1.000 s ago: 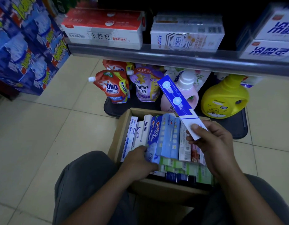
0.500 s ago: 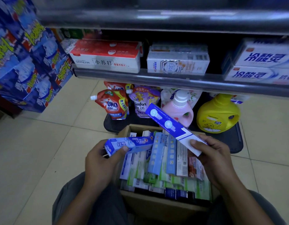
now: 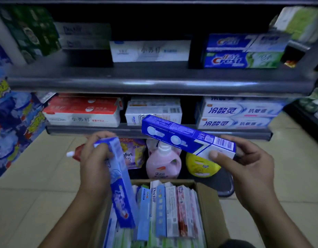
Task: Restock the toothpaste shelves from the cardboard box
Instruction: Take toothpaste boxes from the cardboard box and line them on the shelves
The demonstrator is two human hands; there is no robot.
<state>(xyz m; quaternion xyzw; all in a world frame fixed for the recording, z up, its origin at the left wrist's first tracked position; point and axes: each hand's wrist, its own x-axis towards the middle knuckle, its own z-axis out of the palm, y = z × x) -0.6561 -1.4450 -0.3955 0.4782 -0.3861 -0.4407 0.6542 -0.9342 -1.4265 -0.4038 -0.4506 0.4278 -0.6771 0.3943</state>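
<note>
Left hand (image 3: 94,163) now grips pale-blue toothpaste carton (image 3: 121,187), pulled up from brown cardboard box (image 3: 213,212), turned on end. Right hand (image 3: 247,169) pinches dark-blue-and-white toothpaste carton (image 3: 183,138), raised to grey lower shelf (image 3: 68,131). Shelving looks next.

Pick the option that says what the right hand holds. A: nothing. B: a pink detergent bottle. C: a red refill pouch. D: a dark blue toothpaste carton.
D: the right hand pinches the white barcoded end of the dark blue toothpaste carton, while the left hand grips a light blue toothpaste carton.
</note>
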